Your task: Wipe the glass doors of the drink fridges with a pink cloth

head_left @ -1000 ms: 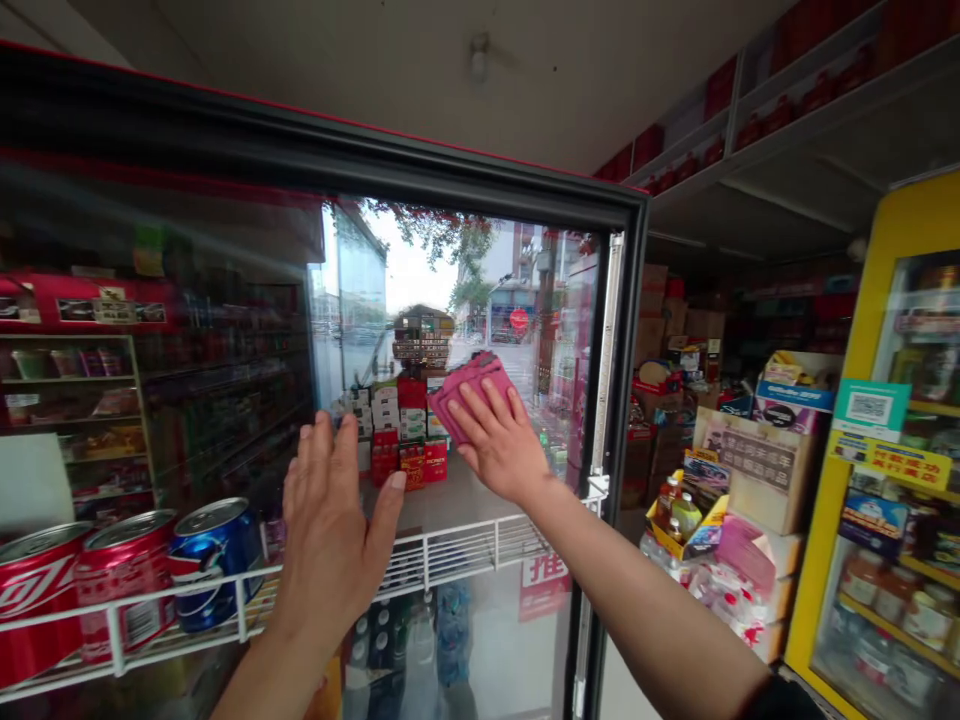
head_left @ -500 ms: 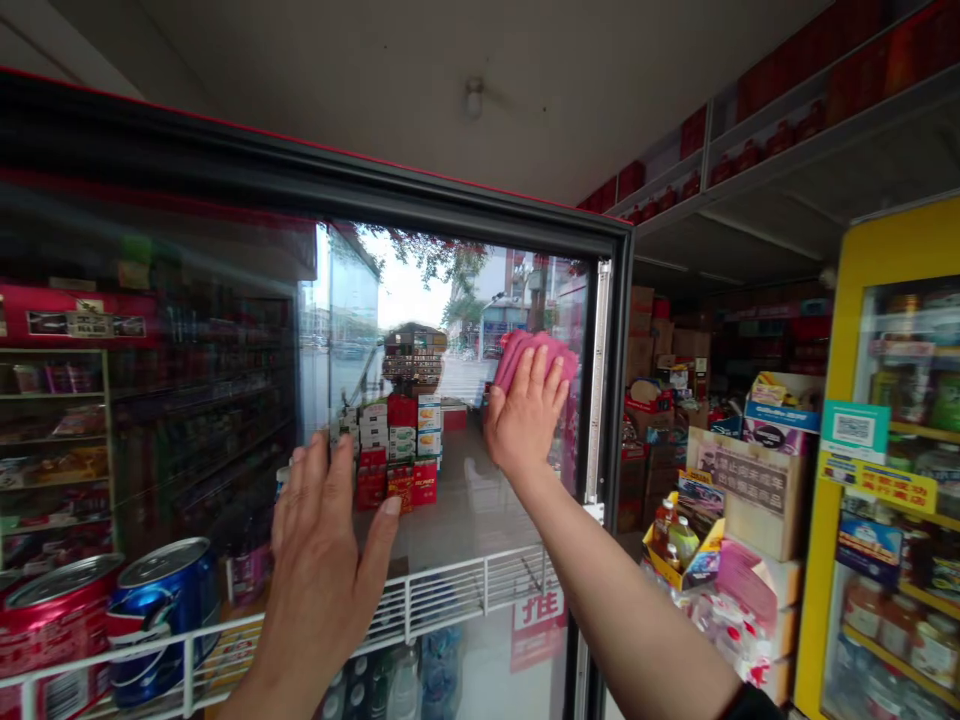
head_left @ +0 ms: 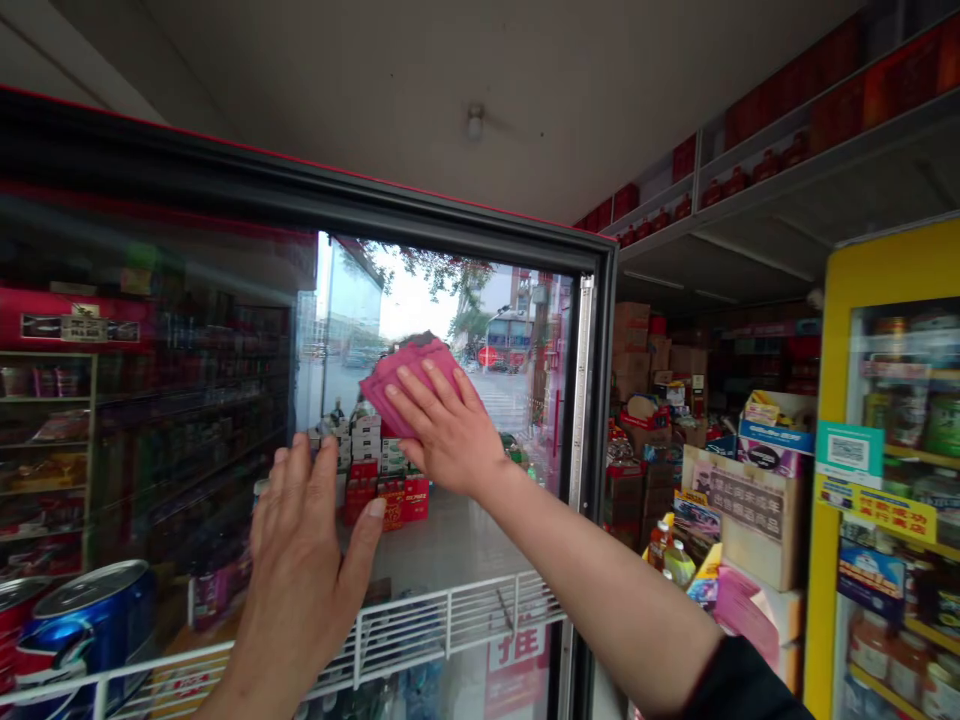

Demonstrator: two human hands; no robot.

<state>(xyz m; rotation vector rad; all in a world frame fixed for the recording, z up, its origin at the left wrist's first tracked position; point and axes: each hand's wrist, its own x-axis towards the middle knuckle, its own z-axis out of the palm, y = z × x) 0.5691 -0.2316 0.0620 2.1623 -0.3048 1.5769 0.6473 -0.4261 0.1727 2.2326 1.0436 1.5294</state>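
Note:
A folded pink cleaning cloth (head_left: 401,385) lies against the glass door (head_left: 450,545) of a black-framed drinks cooler. My right hand (head_left: 457,425) holds it there, palm down, with the fingers stretched over the cloth. To the lower left, my left hand (head_left: 304,560) is open and raised, its fingers up and thumb apart. It holds nothing; whether its palm touches the glass is hidden. The street, shelves and stacked boxes show in or through the glass.
A white wire shelf (head_left: 405,630) crosses below the hands, with a blue can (head_left: 94,630) at the left. The black door frame (head_left: 600,400) runs down on the right. Beyond it stand cardboard boxes (head_left: 742,500) and a yellow-framed cooler (head_left: 840,350).
My right hand has slid the cloth leftward across the glass, from near the right frame to the middle. My left hand stays almost in place, and the view has shifted slightly.

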